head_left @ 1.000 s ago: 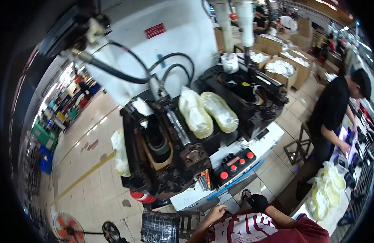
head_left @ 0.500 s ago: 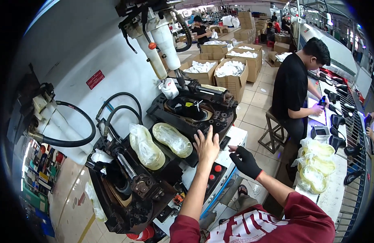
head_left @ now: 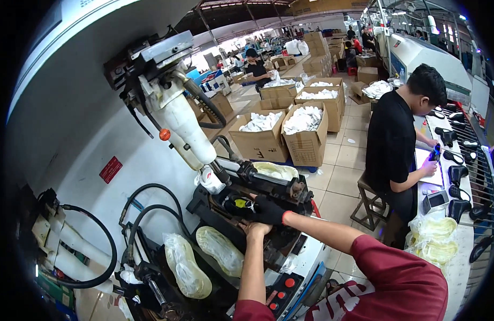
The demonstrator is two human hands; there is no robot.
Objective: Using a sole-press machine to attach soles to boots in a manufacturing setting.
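Observation:
A black shoe (head_left: 240, 204) with a yellow patch inside sits in the dark press station of the machine, below its white cylinders. My right hand (head_left: 269, 211), in a black glove with a red cuff, reaches across to the shoe's near end; its fingers blend into the dark parts, so their grip is unclear. My bare left hand (head_left: 256, 229) rests at the station's near edge, just under the right one, fingertips partly hidden. To the left lie two yellowish soles in clear plastic wrap, one wrapped sole (head_left: 185, 266) farther left and another sole (head_left: 220, 250) nearer my left hand.
Red push buttons (head_left: 281, 295) line the panel beside my left forearm. White cylinders (head_left: 185, 125) and hoses hang over the station. Cardboard boxes (head_left: 304, 134) of white pieces stand beyond. At right, a seated co-worker (head_left: 394, 142) works by a bench (head_left: 445, 289) with shoes and more wrapped soles.
Both hands have moved forward into the press station. My right hand crossed leftward over to the shoe, and my left hand lowered to the station's edge. The view has shifted too.

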